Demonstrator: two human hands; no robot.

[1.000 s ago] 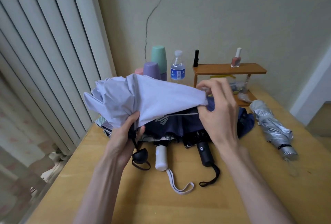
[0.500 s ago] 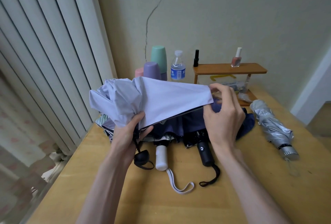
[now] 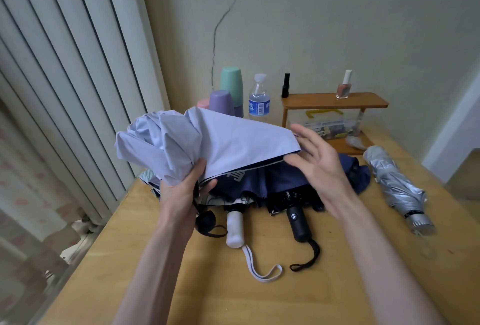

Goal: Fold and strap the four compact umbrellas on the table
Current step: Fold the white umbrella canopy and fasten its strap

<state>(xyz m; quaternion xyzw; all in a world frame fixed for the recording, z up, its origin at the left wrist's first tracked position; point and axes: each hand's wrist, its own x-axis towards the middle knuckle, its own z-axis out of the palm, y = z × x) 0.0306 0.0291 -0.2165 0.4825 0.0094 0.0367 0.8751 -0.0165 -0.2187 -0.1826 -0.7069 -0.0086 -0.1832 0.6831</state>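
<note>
Lilac umbrella (image 3: 220, 143) is held above the table (image 3: 181, 285), at its far-left part. Left hand (image 3: 181, 192) clamps the bunched canopy near the shaft. One loose panel spans rightward to the right hand (image 3: 319, 166), whose fingers are spread and grip nothing (contact unclear). Navy umbrella (image 3: 285, 181) lies beneath, and silver umbrella (image 3: 397, 189) well right. Wall behind, blinds left.
</note>
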